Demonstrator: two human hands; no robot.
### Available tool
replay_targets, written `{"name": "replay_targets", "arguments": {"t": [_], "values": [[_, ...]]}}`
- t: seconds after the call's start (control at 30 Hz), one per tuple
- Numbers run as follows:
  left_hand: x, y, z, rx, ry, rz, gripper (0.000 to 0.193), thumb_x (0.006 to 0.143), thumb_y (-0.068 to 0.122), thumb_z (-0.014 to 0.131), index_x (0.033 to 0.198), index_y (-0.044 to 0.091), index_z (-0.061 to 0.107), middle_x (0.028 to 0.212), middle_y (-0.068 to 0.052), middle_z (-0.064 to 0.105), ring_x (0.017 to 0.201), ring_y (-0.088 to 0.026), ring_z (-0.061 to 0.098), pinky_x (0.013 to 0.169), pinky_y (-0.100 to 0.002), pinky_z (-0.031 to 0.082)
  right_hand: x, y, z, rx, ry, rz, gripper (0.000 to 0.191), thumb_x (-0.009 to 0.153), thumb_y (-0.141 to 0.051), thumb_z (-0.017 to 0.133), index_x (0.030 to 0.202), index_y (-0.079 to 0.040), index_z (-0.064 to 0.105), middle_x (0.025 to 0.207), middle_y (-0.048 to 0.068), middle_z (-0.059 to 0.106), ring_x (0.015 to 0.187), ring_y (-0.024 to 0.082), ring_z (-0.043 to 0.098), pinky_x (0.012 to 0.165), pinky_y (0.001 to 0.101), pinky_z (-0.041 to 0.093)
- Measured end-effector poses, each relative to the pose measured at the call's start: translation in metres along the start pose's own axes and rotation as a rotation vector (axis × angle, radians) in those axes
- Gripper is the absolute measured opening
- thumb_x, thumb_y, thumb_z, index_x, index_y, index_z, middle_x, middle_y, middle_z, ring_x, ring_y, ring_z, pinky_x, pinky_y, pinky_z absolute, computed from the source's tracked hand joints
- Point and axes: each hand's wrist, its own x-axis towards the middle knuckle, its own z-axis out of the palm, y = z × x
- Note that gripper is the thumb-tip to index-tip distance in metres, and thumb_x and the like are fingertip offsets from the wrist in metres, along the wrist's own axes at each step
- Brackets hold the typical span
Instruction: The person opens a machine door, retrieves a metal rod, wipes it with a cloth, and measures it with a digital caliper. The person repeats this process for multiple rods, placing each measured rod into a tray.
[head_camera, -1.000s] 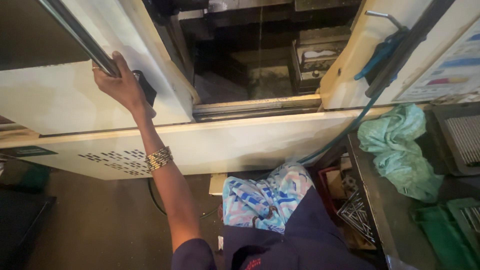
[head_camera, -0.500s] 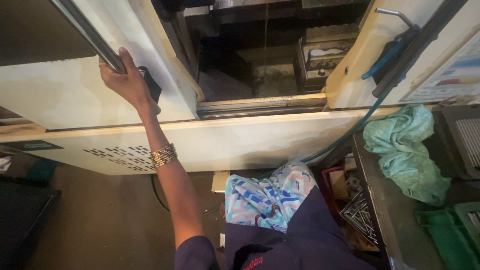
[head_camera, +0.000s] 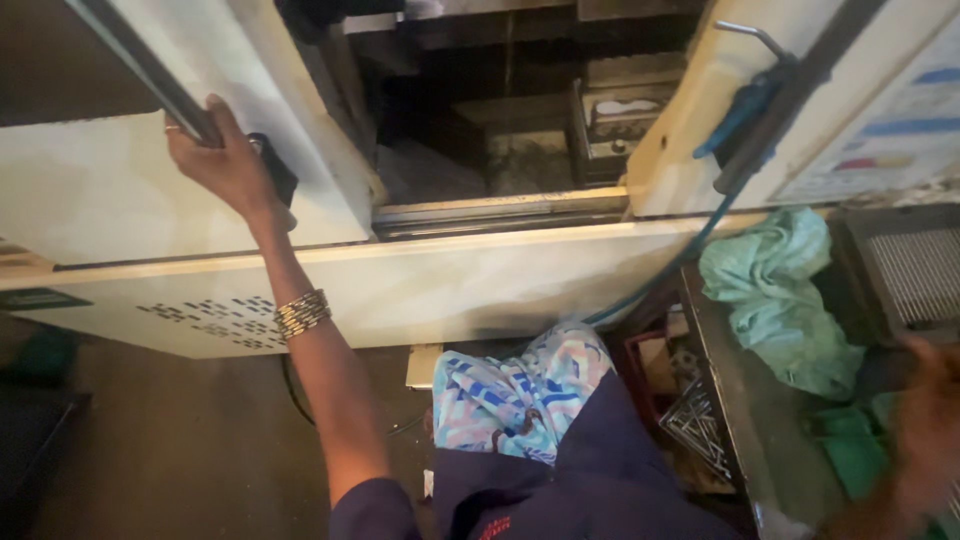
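Observation:
My left hand (head_camera: 225, 160) is shut around the long grey handle bar (head_camera: 140, 62) of a cream sliding door (head_camera: 90, 195) on a large machine. Gold bangles (head_camera: 302, 313) sit on that wrist. To the right of the door, the machine's dark inside (head_camera: 500, 110) stands exposed. My right hand (head_camera: 925, 420) shows only as a blur at the lower right, over the workbench near green items (head_camera: 850, 455). Whether it holds anything is unclear.
A blue hose with a nozzle (head_camera: 745, 105) hangs on the machine's right panel. A crumpled teal cloth (head_camera: 780, 290) lies on the bench beside a ribbed metal tray (head_camera: 915, 270). A red crate with metal parts (head_camera: 690, 420) stands by my legs.
My right hand has come into view at the lower right, blurred by motion. My left hand stays gripped on the handle bar; the view has shifted a little.

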Motion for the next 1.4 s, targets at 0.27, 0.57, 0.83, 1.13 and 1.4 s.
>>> {"name": "replay_targets", "arguments": {"t": [0.27,0.57,0.83,1.13,1.4], "values": [[0.002,-0.004,0.001,0.056,0.001,0.099,0.017,0.106,0.007,0.071,0.107,-0.006,0.059,0.091,-0.007,0.058,0.081,-0.016,0.059,0.074,-0.034,0.053,0.045,-0.106,0.097,0.483,-0.198,0.147,0.073,0.104,0.01,0.063,0.167,-0.005,0.029,0.111,0.018,0.072,0.108,0.023,0.072,0.098,0.0338,0.058],[-0.001,-0.003,-0.001,0.109,-0.004,0.035,0.024,0.106,0.014,0.069,0.105,-0.006,0.057,0.092,-0.012,0.057,0.084,-0.022,0.059,0.08,-0.04,0.053,0.056,-0.135,0.121,0.647,-0.262,0.197,0.077,0.102,0.011,0.06,0.167,-0.007,0.022,0.108,0.017,0.072,0.105,0.024,0.074,0.089,0.0325,0.062],[0.001,-0.012,0.0,0.193,0.047,0.157,0.026,0.108,0.015,0.074,0.106,-0.007,0.059,0.097,-0.014,0.06,0.09,-0.024,0.061,0.085,-0.042,0.053,0.061,-0.098,0.171,1.584,-0.332,0.697,0.055,0.11,-0.002,0.061,0.161,-0.007,0.04,0.108,0.016,0.073,0.095,0.02,0.073,0.077,0.0243,0.06],[0.0,-0.002,0.001,0.037,0.011,0.065,0.017,0.105,0.009,0.069,0.108,-0.006,0.061,0.087,-0.006,0.057,0.074,-0.013,0.056,0.067,-0.031,0.052,0.054,-0.074,0.21,1.904,-0.408,0.992,0.037,0.106,-0.004,0.059,0.143,0.001,0.057,0.114,0.017,0.071,0.101,0.021,0.075,0.084,0.0217,0.063],[0.001,-0.005,0.003,0.024,0.034,0.052,0.019,0.104,0.009,0.07,0.107,-0.005,0.058,0.087,-0.006,0.055,0.073,-0.013,0.055,0.066,-0.031,0.051,0.052,-0.069,0.216,1.9,-0.415,1.046,0.037,0.105,-0.003,0.059,0.141,0.004,0.058,0.118,0.017,0.071,0.103,0.022,0.074,0.086,0.0219,0.063]]}}
